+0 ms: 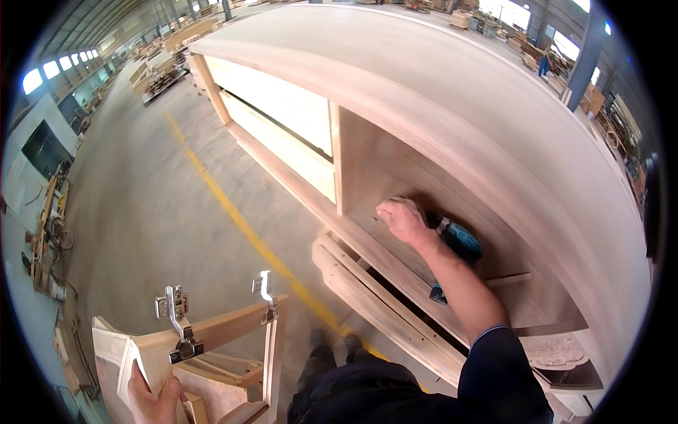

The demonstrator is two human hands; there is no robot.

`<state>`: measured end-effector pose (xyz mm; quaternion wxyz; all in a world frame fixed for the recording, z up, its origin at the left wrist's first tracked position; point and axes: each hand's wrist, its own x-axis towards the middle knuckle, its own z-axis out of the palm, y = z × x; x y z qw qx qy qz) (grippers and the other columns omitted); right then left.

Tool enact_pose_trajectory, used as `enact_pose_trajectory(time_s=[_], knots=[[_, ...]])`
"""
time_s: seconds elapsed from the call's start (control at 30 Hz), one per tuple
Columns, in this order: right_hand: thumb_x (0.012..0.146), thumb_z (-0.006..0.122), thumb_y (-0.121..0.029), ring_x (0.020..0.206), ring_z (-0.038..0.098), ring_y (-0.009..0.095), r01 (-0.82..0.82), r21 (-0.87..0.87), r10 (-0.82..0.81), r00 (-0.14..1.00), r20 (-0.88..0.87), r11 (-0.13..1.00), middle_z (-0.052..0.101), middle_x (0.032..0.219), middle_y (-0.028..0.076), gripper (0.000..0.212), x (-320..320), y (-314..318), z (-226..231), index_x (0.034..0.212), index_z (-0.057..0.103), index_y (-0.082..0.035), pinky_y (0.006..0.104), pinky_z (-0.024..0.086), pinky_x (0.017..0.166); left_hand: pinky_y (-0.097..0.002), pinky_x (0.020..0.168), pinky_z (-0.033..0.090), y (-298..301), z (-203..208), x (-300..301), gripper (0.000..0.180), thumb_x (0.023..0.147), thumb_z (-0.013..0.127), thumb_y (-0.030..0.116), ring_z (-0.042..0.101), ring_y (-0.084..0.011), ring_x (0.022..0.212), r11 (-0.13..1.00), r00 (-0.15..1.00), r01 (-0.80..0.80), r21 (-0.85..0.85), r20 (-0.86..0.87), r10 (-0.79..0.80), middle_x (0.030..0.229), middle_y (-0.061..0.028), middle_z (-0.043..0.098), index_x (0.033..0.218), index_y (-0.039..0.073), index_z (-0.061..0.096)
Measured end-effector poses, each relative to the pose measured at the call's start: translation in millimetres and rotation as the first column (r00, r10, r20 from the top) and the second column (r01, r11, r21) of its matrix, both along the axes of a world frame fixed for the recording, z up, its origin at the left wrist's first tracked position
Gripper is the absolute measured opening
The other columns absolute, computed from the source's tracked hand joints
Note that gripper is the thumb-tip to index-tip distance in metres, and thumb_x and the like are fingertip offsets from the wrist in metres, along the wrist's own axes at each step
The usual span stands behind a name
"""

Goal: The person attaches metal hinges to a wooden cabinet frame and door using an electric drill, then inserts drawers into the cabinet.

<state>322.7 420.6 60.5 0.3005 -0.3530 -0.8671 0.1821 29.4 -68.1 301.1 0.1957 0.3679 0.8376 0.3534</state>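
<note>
My left hand (154, 401) grips the corner of a wooden cabinet door frame (229, 324) at the lower left. Two metal hinges stand up from that frame's top edge, a nearer hinge (182, 326) and a farther hinge (265, 295). My right hand (404, 218) reaches into the open compartment of a pale wooden cabinet (332, 148). Its fingers are curled together low over the compartment floor; what they hold, if anything, is hidden. A tiny dark piece (374, 218) lies beside the fingertips. Partly behind my right forearm, a teal and black cordless drill (460, 240) rests on the compartment floor.
Light drawer fronts (275, 106) fill the cabinet's far left section. A shaped wooden base rail (381, 290) runs below its front. A wooden strip (510, 279) and a carved panel (554, 351) are at the right. A yellow line (244, 226) crosses the workshop floor.
</note>
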Motion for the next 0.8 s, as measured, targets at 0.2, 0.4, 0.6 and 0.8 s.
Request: enact_pose_trajectory(time_s=[0.2,0.4,0.6,0.8], knots=[[0.084,0.062,-0.002,0.091,0.064,0.047,-0.036,0.051,0.027,0.984,0.174,0.998,0.068,0.091,0.024,0.012,-38.4,-8.0,-30.7,0.09,0.072,-0.005,0.0501,0.052,0.078,-0.0273,0.065,0.053,-34.1,-13.5,23.8,0.05,0.081,0.067,0.0,0.064,-0.0095,0.076,0.887,0.872,-0.461,-0.012,0.178,0.455,0.092,-0.0051,0.07,0.131,-0.004,0.059],[0.081,0.061,0.003,0.071,0.063,0.044,-0.091,0.017,0.08,0.941,0.328,0.996,0.063,0.083,0.028,0.003,-18.0,32.9,-37.0,0.081,0.064,0.002,0.0477,0.051,0.069,-0.0319,0.072,0.057,-86.9,-16.1,37.2,0.049,0.087,0.068,0.001,0.066,-0.0127,0.084,0.85,0.84,-0.527,0.001,0.15,0.521,0.1,-0.007,0.069,0.134,-0.003,0.056],[0.098,0.061,-0.008,0.066,0.056,0.011,-0.321,-0.834,-0.154,0.891,-0.426,0.448,0.059,0.08,0.0,0.013,-61.1,-15.9,-51.0,0.111,0.062,-0.006,0.0241,0.05,0.061,-0.0311,0.064,0.055,-189.1,-24.0,47.1,0.034,0.09,0.065,0.005,0.064,-0.0143,0.069,0.683,0.695,-0.718,0.132,0.176,0.697,0.083,-0.0068,0.066,0.123,-0.003,0.06],[0.092,0.062,0.0,0.068,0.055,0.011,-0.587,-0.809,-0.15,0.801,-0.579,-0.014,0.057,0.077,0.001,0.01,-135.7,-177.9,-74.1,0.1,0.063,-0.007,0.023,0.046,0.058,-0.0301,0.059,0.051,-295.8,-16.9,37.8,0.023,0.095,0.061,0.006,0.06,-0.015,0.062,0.504,0.577,-0.807,0.308,0.228,0.785,0.076,-0.0079,0.062,0.117,0.0,0.057]])
